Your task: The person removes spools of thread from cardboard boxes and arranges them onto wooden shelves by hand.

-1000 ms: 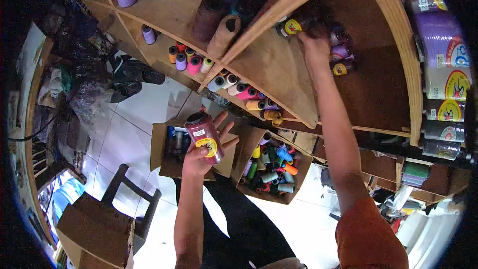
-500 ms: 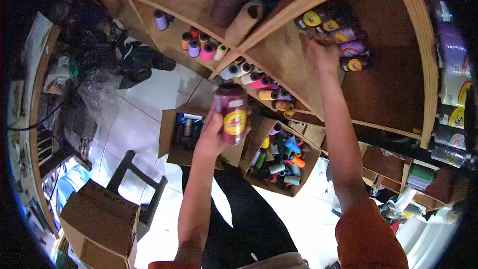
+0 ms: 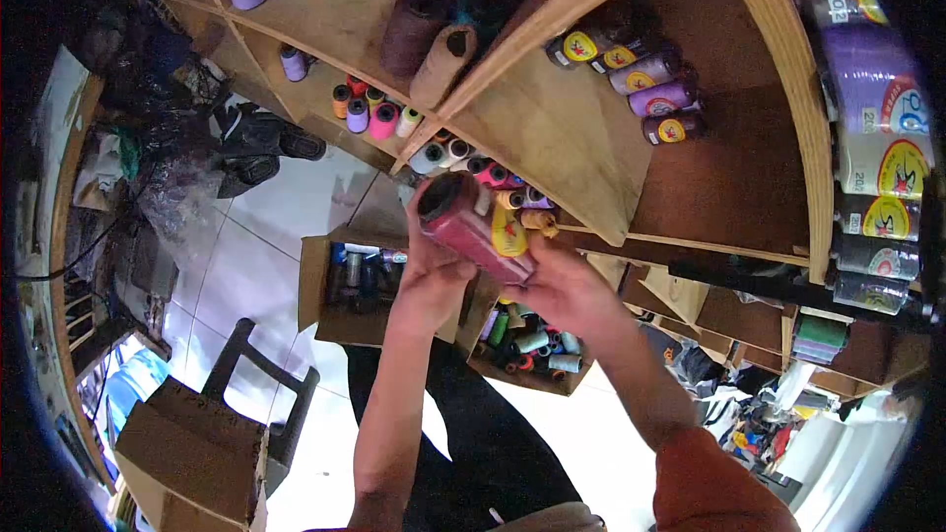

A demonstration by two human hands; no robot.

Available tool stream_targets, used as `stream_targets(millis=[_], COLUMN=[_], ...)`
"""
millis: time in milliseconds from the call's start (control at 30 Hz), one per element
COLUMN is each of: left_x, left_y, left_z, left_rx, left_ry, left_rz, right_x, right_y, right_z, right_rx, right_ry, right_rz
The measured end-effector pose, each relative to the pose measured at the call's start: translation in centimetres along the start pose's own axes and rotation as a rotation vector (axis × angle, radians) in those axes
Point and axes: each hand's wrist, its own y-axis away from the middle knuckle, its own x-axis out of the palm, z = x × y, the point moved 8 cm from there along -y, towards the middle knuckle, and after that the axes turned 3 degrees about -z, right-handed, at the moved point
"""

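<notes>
A maroon thread spool (image 3: pixel 465 232) in clear wrap, with a yellow label on its side, is tilted in front of me between both hands. My left hand (image 3: pixel 432 264) wraps round its left side near the dark open end. At its lower right end, my right hand (image 3: pixel 564 288) closes its fingers on it. Beyond them is a wooden shelf (image 3: pixel 547 133), where a row of wrapped, labelled spools (image 3: pixel 655 94) lies in the right compartment. Small coloured spools (image 3: pixel 483 169) fill the compartment just behind the held one.
Below the hands, one cardboard box (image 3: pixel 313 281) holds a few spools, and another box (image 3: pixel 552 382) holds many mixed ones. To the left stand a dark stool (image 3: pixel 258 365) and a further carton (image 3: pixel 192 443). More wrapped spools (image 3: pixel 882 172) are stacked at the far right.
My right hand has left the row of spools on the shelf and come down to the maroon spool. My left hand has tilted that spool, and both hands now hold it.
</notes>
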Motion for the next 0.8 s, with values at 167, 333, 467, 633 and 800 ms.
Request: stream_targets(millis=[167,333,467,633,800], left_x=[0.9,-1.6,-2.5,-4.2,-7.1], left_y=[-0.1,0.4,1.0,1.6,2.1], left_z=[-0.5,0.5,1.2,1.5,1.7], left_rx=[0.062,0.029,0.009,0.017,-0.037], left_ry=[-0.29,-0.42,-0.414,-0.45,-0.475], left_rz=[0.259,0.212,0.169,0.173,0.094], right_x=[-5.1,-3.8,-3.7,-5.3,-4.3], right_y=[2.2,0.8,-3.9,-7.8,-6.5], right_z=[10.3,24.4,28.8,30.1,28.6], right_rx=[-0.205,-0.831,-0.937,-0.952,-0.972], right_ry=[0.408,1.191,1.652,1.529,1.407], right_rz=[-0.261,-0.48,-0.599,-0.441,-0.414])
